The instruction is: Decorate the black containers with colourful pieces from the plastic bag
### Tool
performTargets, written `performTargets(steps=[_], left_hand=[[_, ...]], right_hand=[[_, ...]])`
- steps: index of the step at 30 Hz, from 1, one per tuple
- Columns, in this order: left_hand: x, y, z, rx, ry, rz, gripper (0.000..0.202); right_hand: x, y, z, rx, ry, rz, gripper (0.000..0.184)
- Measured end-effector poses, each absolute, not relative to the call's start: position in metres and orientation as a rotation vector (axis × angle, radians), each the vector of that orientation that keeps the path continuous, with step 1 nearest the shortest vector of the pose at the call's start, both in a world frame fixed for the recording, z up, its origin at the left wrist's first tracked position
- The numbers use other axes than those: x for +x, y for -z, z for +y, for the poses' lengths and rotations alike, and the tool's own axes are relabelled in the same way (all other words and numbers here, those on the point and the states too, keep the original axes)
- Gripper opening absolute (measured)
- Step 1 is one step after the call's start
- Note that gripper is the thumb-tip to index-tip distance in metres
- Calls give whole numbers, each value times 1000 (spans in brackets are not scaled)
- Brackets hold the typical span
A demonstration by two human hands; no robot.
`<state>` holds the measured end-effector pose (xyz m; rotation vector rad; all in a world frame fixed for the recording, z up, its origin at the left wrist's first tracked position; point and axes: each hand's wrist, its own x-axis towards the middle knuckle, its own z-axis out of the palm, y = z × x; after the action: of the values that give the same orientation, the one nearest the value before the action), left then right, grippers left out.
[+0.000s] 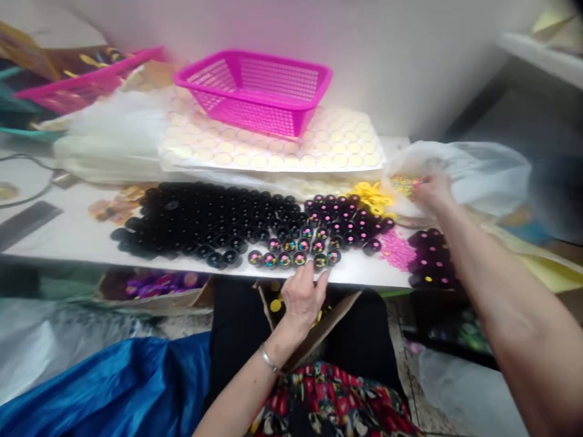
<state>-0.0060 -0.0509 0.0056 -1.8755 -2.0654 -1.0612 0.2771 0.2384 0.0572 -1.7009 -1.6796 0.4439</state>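
Observation:
My left hand, with a metal bangle on the wrist, is at the table's front edge. Its thumb and index finger are apart, at the near side of a small black cup with coloured bits inside. More such cups stand in short rows around it, some holding pink and multicoloured bits. Over on the right, my right hand reaches to a pile of tiny multicoloured beads by a clear plastic bag. Its fingers are bunched together and slightly blurred; whatever is between them is hidden.
Many black cups fill the table's left half. Yellow pieces, pink beads and more dark cups lie right. Behind, a magenta basket stands on a sheet of round cream discs. A cardboard box sits below the edge.

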Motion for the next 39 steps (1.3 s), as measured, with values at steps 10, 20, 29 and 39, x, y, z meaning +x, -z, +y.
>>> performTargets(steps=[10, 20, 29, 39], left_hand=[[-4, -5, -40, -1663, 942, -2461, 39], [4, -21, -40, -1719, 894, -2674, 29], [0, -27, -52, -1749, 1299, -2434, 17], [24, -74, -24, -2147, 1978, -1913, 26]], right_hand=[[262, -75, 222, -1496, -622, -1565, 14], [247, -92, 192, -1332, -906, -1391, 25], [195, -118, 78, -1155, -1303, -1466, 22], [183, -149, 22, -1113, -1181, -1861, 11]])
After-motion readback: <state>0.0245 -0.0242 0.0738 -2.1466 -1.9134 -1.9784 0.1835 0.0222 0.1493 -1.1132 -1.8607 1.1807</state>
